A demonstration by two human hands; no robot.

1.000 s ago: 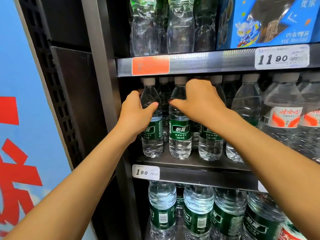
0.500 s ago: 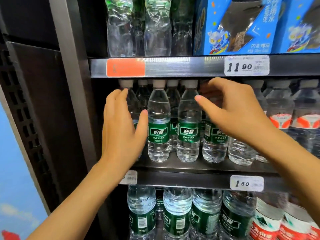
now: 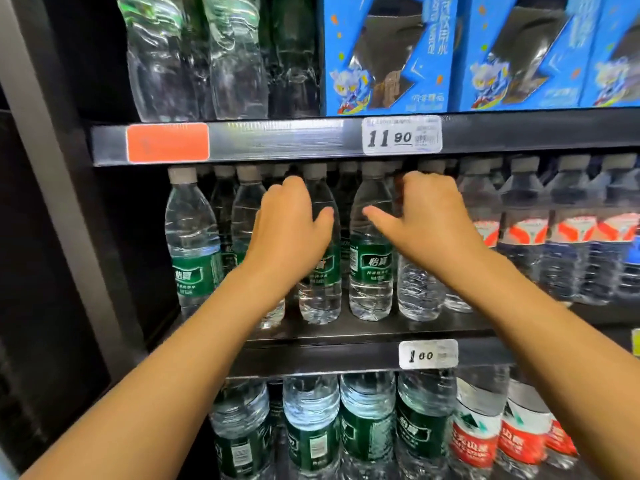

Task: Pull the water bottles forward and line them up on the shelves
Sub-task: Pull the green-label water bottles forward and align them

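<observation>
Both hands reach into the middle shelf point(image 3: 363, 332), which holds upright green-label water bottles point(image 3: 194, 244) along its front edge. The left hand point(image 3: 291, 230) wraps one bottle's point(image 3: 320, 292) shoulder; the right hand point(image 3: 426, 220) curls behind a neighbouring bottle point(image 3: 370, 271), its grip hidden.

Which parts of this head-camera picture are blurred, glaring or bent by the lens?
Head view: the orange tag and lower price tag are motion-smeared; glare streaks the upper shelf rail; the wide lens bows the grey upright.
</observation>
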